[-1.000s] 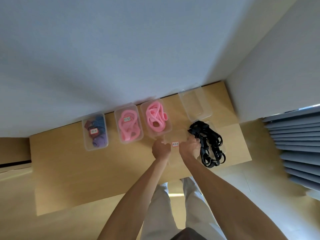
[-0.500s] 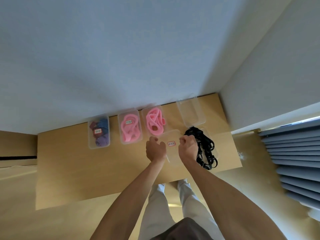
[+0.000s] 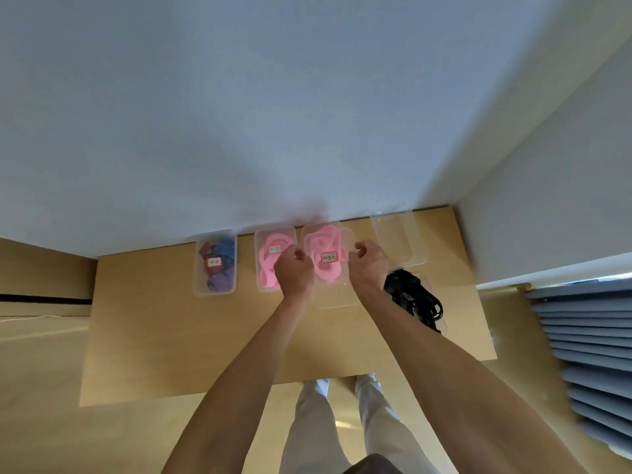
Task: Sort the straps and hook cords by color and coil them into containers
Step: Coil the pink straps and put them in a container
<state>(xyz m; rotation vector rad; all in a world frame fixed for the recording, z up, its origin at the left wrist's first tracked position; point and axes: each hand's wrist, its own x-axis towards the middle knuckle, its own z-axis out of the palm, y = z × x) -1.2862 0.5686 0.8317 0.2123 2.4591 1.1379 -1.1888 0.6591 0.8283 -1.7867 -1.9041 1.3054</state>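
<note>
Wooden tabletop (image 3: 171,336) against a pale wall (image 3: 239,114); left hand (image 3: 293,273) and right hand (image 3: 369,268) grip a clear lid (image 3: 333,295) over pink straps (image 3: 328,254).

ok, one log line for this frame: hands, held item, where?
left hand: grips clear lid | right hand: grips same lid | lid: over second pink-strap container | black cords: right, unlidded

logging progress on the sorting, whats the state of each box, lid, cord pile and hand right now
left hand: grips the clear lid's left edge
right hand: grips its right edge
clear lid: labelled, held over the right pink box
right pink box: filled, not yet closed
left pink box: filled, labelled
blue-purple box: filled, labelled
empty box: open
black cords: heaped, partly behind the right wrist
</note>
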